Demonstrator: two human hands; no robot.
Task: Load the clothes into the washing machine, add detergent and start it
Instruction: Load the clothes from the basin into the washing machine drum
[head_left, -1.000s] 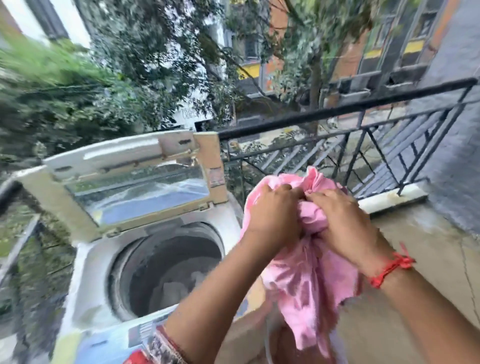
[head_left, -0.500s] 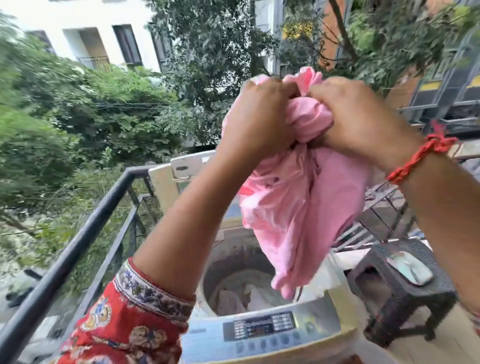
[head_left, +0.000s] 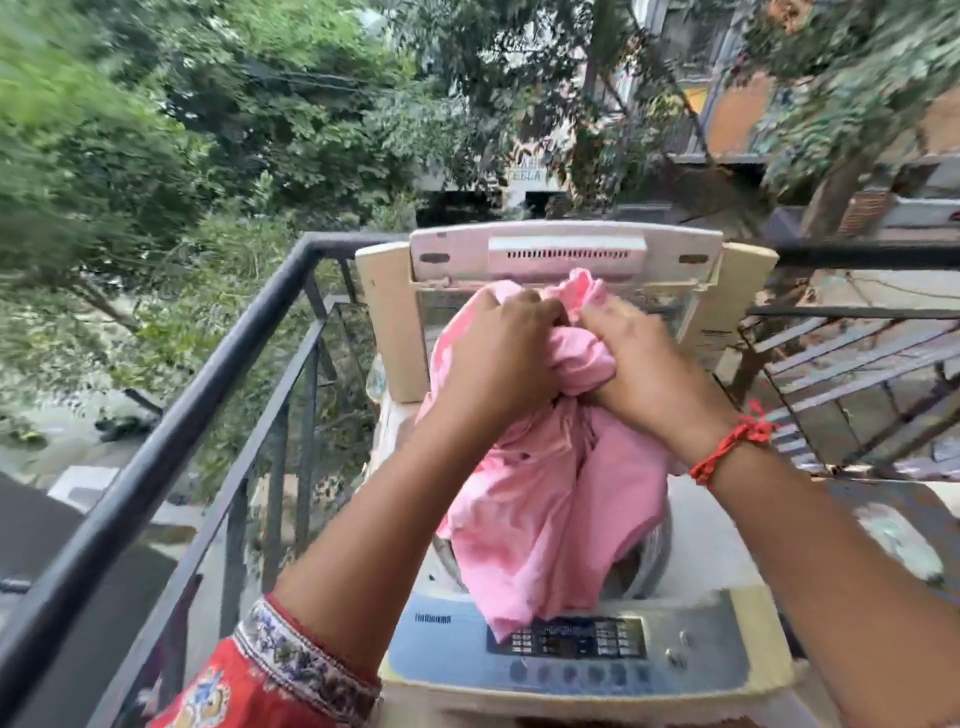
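A pink garment (head_left: 550, 499) hangs bunched from both my hands above the open tub of a top-loading washing machine (head_left: 711, 561). My left hand (head_left: 498, 353) grips its top on the left, and my right hand (head_left: 639, 364) grips it on the right, fists nearly touching. The cloth's lower end drapes over the front rim and touches the control panel (head_left: 571, 644). The machine's lid (head_left: 566, 254) stands raised behind my hands. The garment hides most of the tub opening.
A black metal balcony railing (head_left: 208, 374) runs along the left side and behind the machine. More railing bars (head_left: 857, 358) stand to the right. Trees and buildings lie beyond.
My hands have come down with the pink garment, from held high above the machine to just over the tub. The view has turned to face the machine squarely.
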